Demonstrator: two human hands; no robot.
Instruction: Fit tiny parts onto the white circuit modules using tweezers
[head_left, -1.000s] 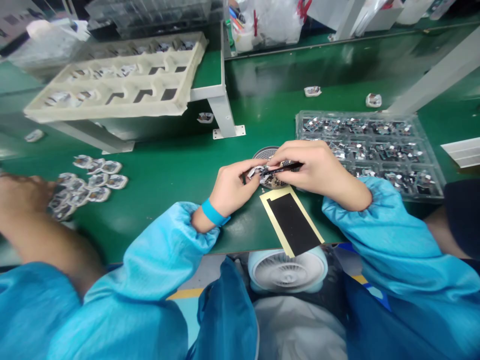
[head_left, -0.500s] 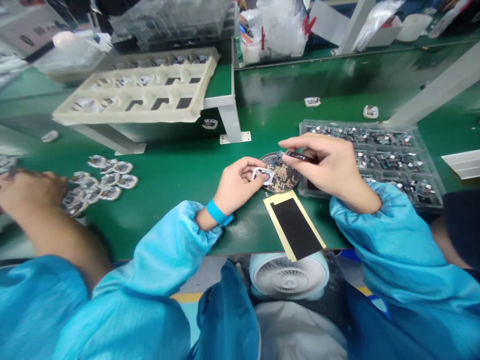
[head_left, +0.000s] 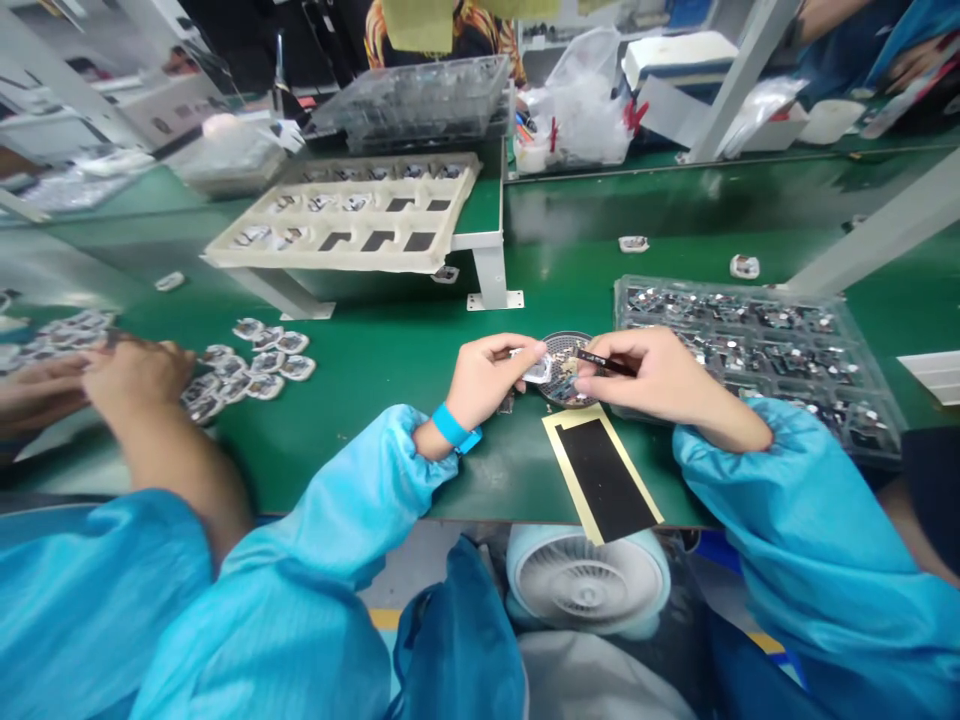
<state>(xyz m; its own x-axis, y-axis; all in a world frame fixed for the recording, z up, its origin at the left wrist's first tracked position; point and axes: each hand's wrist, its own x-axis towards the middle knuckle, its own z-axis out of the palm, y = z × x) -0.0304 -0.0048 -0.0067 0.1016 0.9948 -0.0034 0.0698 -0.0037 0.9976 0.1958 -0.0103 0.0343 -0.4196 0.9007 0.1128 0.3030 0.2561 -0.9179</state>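
My left hand (head_left: 491, 378) is closed on a small white plastic housing (head_left: 538, 370), gripped between thumb and fingers at the left rim of a round dish. The dish (head_left: 568, 340) is dark and perforated, with many tiny tan and black parts in it. Over its right side, my right hand (head_left: 652, 375) is closed around black tweezers (head_left: 604, 362) with pale lettering. A small bluish piece (head_left: 566, 386) shows by the right thumb; whether the fingers touch it I cannot tell. Below the dish lies a yellow sheet (head_left: 559, 440) with a black rectangle (head_left: 607, 480).
A clear tray of circuit boards (head_left: 757, 345) stands at right. Several white housings (head_left: 251, 370) lie at left beside a co-worker's hands (head_left: 135, 375). A cream tray (head_left: 330, 258) rests on a raised shelf (head_left: 491, 275). Under the table edge sits a fan (head_left: 589, 580).
My right hand has lowered toward the dish, bringing the tweezers down. My left hand has turned the housing slightly. The view has shifted, showing more of the far side.
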